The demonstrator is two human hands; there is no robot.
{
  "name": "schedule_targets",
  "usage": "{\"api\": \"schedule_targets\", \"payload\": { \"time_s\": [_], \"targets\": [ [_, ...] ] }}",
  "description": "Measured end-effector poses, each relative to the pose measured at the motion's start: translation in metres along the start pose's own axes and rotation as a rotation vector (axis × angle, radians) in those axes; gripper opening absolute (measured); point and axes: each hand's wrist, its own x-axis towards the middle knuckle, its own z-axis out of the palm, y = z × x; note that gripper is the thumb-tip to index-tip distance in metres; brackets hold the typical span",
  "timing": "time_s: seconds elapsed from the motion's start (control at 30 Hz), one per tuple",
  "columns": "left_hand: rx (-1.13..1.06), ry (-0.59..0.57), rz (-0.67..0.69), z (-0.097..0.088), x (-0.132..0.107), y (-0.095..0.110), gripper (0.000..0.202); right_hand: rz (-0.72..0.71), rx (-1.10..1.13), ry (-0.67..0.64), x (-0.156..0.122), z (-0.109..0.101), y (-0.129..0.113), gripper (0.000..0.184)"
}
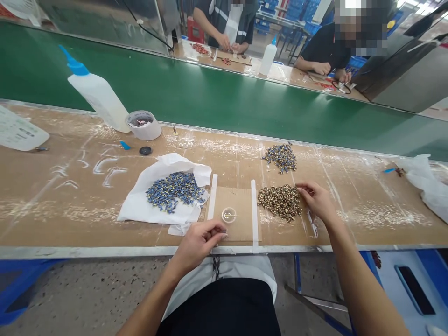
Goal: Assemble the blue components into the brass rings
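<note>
Head view. On the desk [84, 210] we see the left hand [203, 238] at the near edge, fingertips curled together by a cardboard piece [238, 198]; whether its grip pinches anything we cannot tell. The right hand [317, 200] reaches to the right side of a heap of brown-and-gold pieces [280, 203] — its grip, too, we cannot judge, the fingertips being partly lost against the heap. We take the layout to serve reach: blue-and-yellow pieces [173, 189] lie left of the cardboard, the brown-and-gold heap right, and a blue-and-gold pile [281, 157] beyond it, towards the far edge. White strips [255, 214] border the flat, matte cardboard, which carries a clear round piece [228, 215]; crumpled, papery white sheeting [136, 210] underlies the small, slender blue-and-yellow pieces.
</note>
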Motion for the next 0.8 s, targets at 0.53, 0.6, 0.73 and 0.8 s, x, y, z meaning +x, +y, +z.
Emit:
{"api": "schedule_targets", "payload": {
  "time_s": [0.53,0.6,0.73,0.8],
  "targets": [
    [0.023,0.188,0.188,0.021,-0.031,0.032,0.012,0.112,0.4,0.223,-0.082,-0.021,-0.091,0.026],
    [0.026,0.209,0.221,0.025,-0.038,0.042,0.013,0.072,0.587,0.14,-0.109,-0.005,-0.122,0.02],
    [0.064,0.312,0.235,0.032,-0.05,0.055,0.009,0.068,0.799,-0.076,-0.145,0.033,-0.169,0.013],
    [0.104,0.363,0.232,0.037,-0.054,0.06,0.008,0.088,0.856,-0.126,-0.154,0.045,-0.182,0.011]
  ]
}}
